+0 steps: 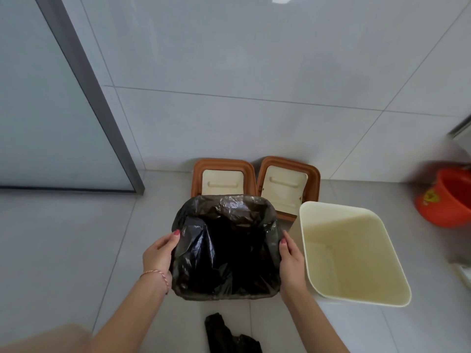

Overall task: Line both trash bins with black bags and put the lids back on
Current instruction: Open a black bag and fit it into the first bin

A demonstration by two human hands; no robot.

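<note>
The left bin [226, 296] stands on the floor with a black bag [224, 245] stretched over its whole rim. My left hand [159, 253] presses on the bag at the bin's left side, and my right hand [290, 261] on its right side. To the right, a cream bin [351, 253] stands bare inside. Two brown lids with cream flaps lean against the wall behind the bins: the left lid [223, 178] and the right lid [288, 184]. A second crumpled black bag [228, 336] lies on the floor in front of the lined bin.
A red plastic basin [446, 197] sits on the floor at the far right. A grey-framed glass door [84, 98] fills the left. Tiled wall stands close behind the lids. A white object shows at the right edge.
</note>
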